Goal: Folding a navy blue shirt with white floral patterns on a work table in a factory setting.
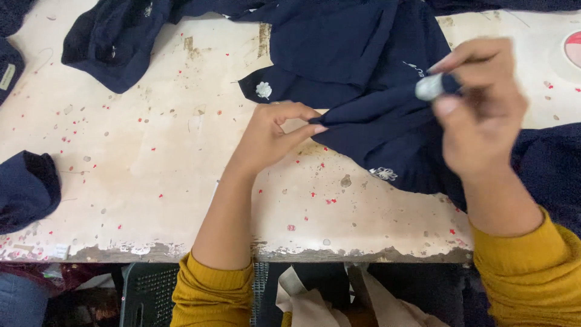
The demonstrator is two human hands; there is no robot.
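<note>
pinching a fold of the navy garment between thumb and fingertips, the left hand rested low over the bench, its fingers closed on the cloth's edge near the middle of the view. the right hand was raised above the same garment further right, fingers closed around a small pale grey object held at the fingertips, pressed against or just above the dark fabric; what kind of object it was could not be told. the garment lay spread across the upper middle and right of the bench, bunched between the two hands, with a small white flower motif near its left edge and another white motif lower down. both arms wore mustard yellow sleeves. more dark navy cloth lay heaped at the top left, and a folded navy piece sat at the left edge. the bench top was pale, worn and chipped along the front, speckled with tiny red flecks. a pink and white round object showed at the right edge.
</note>
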